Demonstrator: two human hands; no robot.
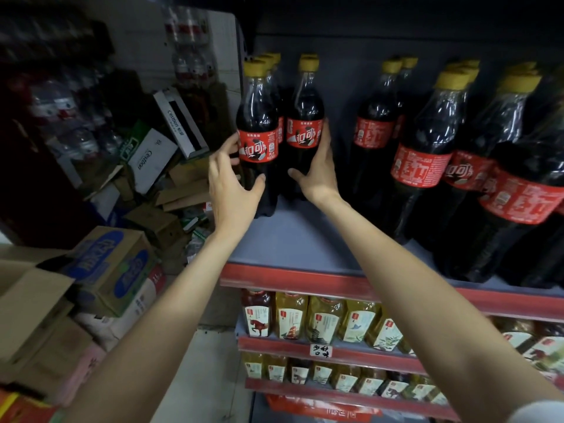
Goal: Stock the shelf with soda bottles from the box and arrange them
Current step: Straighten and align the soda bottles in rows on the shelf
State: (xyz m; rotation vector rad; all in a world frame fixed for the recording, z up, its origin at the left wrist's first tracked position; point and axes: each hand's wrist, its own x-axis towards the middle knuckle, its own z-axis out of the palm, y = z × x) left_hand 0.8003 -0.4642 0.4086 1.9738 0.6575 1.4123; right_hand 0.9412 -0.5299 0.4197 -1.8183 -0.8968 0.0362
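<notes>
Two dark soda bottles with red labels and yellow caps stand side by side at the left end of the grey shelf [293, 239]. My left hand [232, 184] grips the left soda bottle [258, 129] around its lower body. My right hand [317, 169] wraps the right soda bottle [305, 117] from its right side. Several more bottles stand behind the left one. Further right, a row of soda bottles [427, 154] fills the shelf, the nearest ones looming large. An open cardboard box [30, 300] sits at the lower left.
Lower shelves hold yellow and amber tea bottles [323, 319] behind a red shelf rail [305, 285]. To the left lies a heap of cartons [113, 270], flattened cardboard and white boxes [152, 160]. A bare stretch of shelf separates the two bottle groups.
</notes>
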